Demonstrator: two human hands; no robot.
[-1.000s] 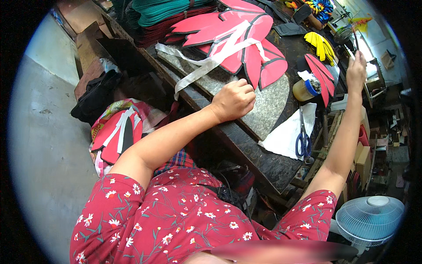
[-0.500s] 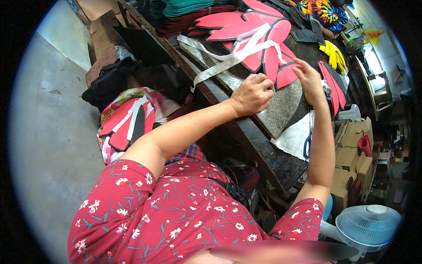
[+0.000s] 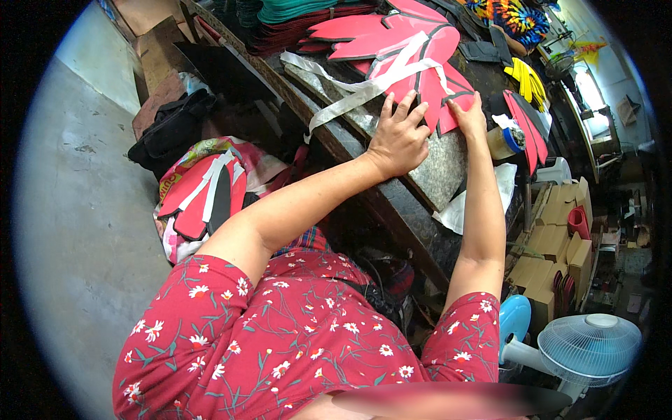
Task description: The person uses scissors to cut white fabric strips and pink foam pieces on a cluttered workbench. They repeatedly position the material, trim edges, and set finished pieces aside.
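Observation:
On the slanted workbench lies a stack of red, black-edged flat pieces [image 3: 420, 52] shaped like wings or petals, with long white strips [image 3: 378, 85] laid across it. My left hand [image 3: 399, 136] rests at the near edge of the stack, fingers spread, fingertips on the red material and a white strip. My right hand [image 3: 469, 115] touches the lower right corner of a red piece, its thumb and fingers apart. Under both hands is a grey speckled slab [image 3: 446, 166]. A jar with a blue rim [image 3: 505, 142] stands just right of my right wrist.
A white sheet [image 3: 483, 199] lies partly behind my right forearm. Yellow strips [image 3: 526, 82] and more red pieces [image 3: 528, 133] are farther right. Stacked teal sheets [image 3: 301, 10] sit at the back. Left of the bench are bagged red pieces [image 3: 203, 192]; cardboard boxes [image 3: 549, 238] and a fan [image 3: 591, 346] stand right.
My left hand has opened from a closed shape and spread onto the red pieces. My right hand has moved slightly left and down onto a piece's corner, uncovering the jar.

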